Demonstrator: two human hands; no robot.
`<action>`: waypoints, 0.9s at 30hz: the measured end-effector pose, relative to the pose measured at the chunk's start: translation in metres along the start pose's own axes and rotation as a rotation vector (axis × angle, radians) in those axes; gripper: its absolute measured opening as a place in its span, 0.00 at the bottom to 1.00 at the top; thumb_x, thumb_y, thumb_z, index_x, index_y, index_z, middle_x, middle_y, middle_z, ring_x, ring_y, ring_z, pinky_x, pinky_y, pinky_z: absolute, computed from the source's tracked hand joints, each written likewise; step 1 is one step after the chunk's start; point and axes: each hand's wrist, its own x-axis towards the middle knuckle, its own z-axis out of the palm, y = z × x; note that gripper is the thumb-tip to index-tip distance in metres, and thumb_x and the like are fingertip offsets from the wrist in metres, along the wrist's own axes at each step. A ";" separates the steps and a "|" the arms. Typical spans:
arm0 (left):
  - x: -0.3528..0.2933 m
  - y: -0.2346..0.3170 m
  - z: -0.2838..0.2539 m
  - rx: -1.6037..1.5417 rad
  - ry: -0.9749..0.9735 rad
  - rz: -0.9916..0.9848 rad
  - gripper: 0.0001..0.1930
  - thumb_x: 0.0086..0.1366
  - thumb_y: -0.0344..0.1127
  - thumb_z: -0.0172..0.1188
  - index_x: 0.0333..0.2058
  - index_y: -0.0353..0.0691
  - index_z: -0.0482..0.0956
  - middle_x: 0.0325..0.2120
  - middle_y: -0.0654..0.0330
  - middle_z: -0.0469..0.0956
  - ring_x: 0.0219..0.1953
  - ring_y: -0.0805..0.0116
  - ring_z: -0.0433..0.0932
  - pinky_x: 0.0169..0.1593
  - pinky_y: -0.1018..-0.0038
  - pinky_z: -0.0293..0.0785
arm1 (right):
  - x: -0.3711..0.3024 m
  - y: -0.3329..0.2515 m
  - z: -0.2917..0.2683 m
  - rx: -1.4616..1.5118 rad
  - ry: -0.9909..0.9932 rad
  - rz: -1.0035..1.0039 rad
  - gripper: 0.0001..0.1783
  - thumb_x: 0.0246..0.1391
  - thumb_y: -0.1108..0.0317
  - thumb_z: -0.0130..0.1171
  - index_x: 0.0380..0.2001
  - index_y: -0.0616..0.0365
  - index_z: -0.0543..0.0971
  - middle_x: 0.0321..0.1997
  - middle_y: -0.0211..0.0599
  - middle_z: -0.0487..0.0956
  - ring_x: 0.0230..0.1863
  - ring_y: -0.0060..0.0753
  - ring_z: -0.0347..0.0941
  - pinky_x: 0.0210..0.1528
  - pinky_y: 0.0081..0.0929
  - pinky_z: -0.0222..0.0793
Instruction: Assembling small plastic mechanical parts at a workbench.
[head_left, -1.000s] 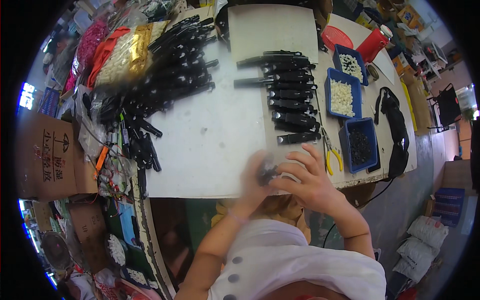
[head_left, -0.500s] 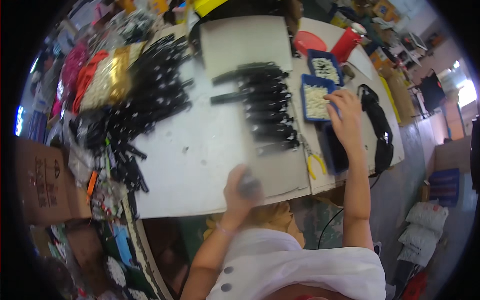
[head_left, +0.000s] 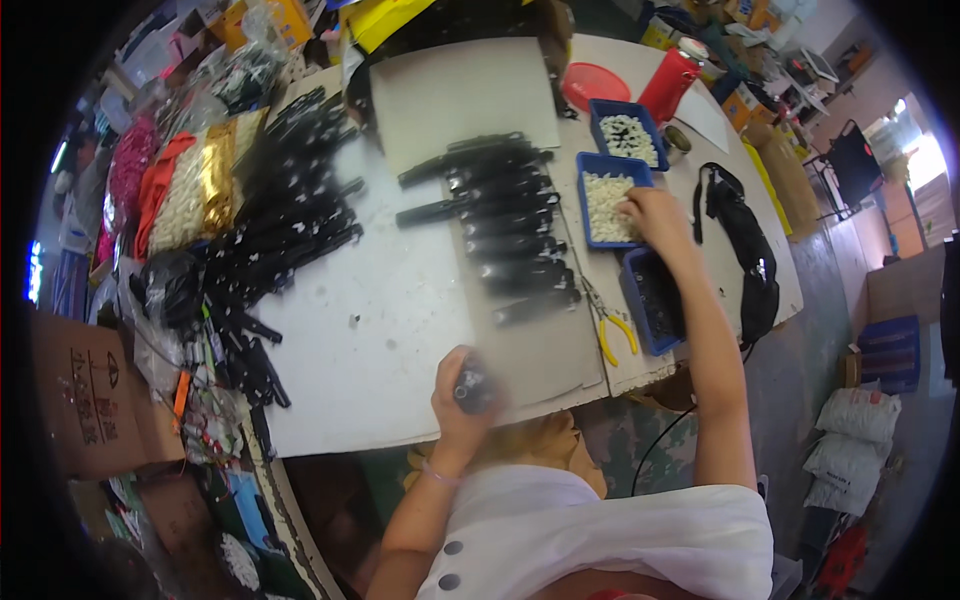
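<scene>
Near the table's front edge, my left hand [head_left: 455, 400] is closed around a black folded umbrella [head_left: 478, 388], blurred, with a round tube end showing. My right hand [head_left: 655, 220] reaches into a blue tray [head_left: 585, 215] of small white pieces [head_left: 606, 203]. Its thumb and fingertips are pinched together at the pile; the piece between them is mostly hidden. Between my hands, a row of black folded umbrellas [head_left: 510, 220] lies side by side on a grey board [head_left: 545, 370]. One of them sticks out farther left than most.
A large heap of black umbrellas [head_left: 285, 200] covers the table's left side. Right of the row lie yellow-handled pliers [head_left: 618, 338], a dark-filled blue tray [head_left: 632, 305], another tray of white pieces [head_left: 628, 138], a red bottle [head_left: 672, 80] and a black pouch [head_left: 745, 250]. A carton [head_left: 90, 390] stands left.
My right hand has moved deeper into the white pieces, its fingers going from spread to pinched. My left hand still holds the umbrella. The whole view has shifted slightly.
</scene>
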 end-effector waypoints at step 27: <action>0.003 -0.003 -0.004 -0.035 -0.082 0.150 0.38 0.43 0.30 0.72 0.52 0.41 0.61 0.46 0.49 0.70 0.43 0.56 0.74 0.46 0.68 0.72 | -0.099 -0.191 -0.031 0.466 -0.157 -0.642 0.05 0.40 0.74 0.59 0.23 0.57 0.73 0.24 0.36 0.71 0.28 0.40 0.70 0.30 0.32 0.67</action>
